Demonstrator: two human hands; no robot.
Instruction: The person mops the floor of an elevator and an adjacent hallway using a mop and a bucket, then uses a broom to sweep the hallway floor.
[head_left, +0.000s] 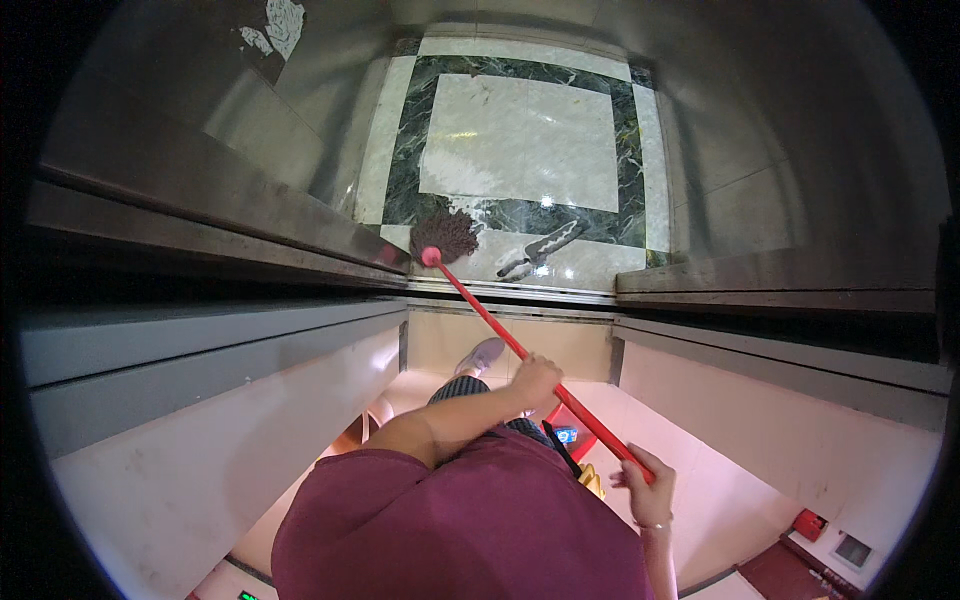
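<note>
A mop with a long red handle (480, 311) slants across the doorway of what looks like an elevator car. Its dark string head (446, 231) rests on the car's marble floor (517, 142), beside the left door jamb, with a pink socket (431, 256) joining head and handle. My left hand (536, 381) wraps around the middle of the handle. Near the handle's upper end, my right hand (646, 478) grips it. To the right of the mop head lies a dark elongated mark or object (541, 247) edged in white; I cannot tell which.
A metal sill track (517, 290) crosses the threshold. Grey door frames (210, 352) stand close on both sides. My shoe (480, 354) is just outside the sill. Partly behind me are a red container (589, 442) and something yellow (592, 480).
</note>
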